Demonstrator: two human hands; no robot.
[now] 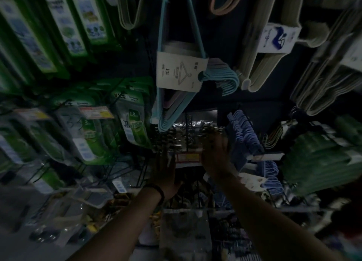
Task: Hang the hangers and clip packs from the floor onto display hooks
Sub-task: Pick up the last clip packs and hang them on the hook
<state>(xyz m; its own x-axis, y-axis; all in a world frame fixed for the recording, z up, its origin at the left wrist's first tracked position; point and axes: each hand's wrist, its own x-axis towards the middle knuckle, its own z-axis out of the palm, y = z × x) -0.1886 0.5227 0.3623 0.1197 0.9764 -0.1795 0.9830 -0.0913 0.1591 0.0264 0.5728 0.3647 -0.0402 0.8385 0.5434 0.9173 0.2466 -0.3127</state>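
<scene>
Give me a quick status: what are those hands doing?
Left hand and right hand both up at the clip pack, grip lost in blur. Hooked or not, unclear. Blue hangers hang close above, crowding the spot.

On my feed the hanger bundle (177,45) up the middle reads pale blue, its card (179,72) white with a black line drawing; packs (133,121) at left are bright green; small hangers (242,131) at right periwinkle; broad hangers (260,51) top right cream; the clip pack (188,135) glints silver; the price tag (96,111) red and yellow.
</scene>
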